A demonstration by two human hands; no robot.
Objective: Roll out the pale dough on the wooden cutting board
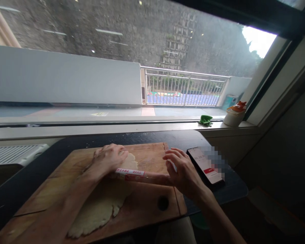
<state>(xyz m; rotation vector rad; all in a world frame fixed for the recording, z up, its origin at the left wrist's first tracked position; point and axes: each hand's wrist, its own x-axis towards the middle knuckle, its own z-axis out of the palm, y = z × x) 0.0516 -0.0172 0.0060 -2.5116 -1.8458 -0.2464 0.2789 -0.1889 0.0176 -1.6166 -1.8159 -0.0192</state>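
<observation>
pale flattened dough [101, 206], ragged edges, rolling pin [142, 175]

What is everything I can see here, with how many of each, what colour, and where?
Dough sheet: one, pale cream, flattened on the board, running from under the left hand toward the near edge.
Rolling pin: one, wooden with a red and white label, lying across the dough under both hands.
Cutting board: one, brown wood with a round hole, on the dark table.
Table: one, black, below the window.
Phone: one, black, screen lit, on the table right of the board.
Cup: one, white with something orange on top, on the windowsill.
Green item: one, on the sill beside the cup.
Left hand: pressing on the pin's left end.
Right hand: on the pin's right end.
</observation>
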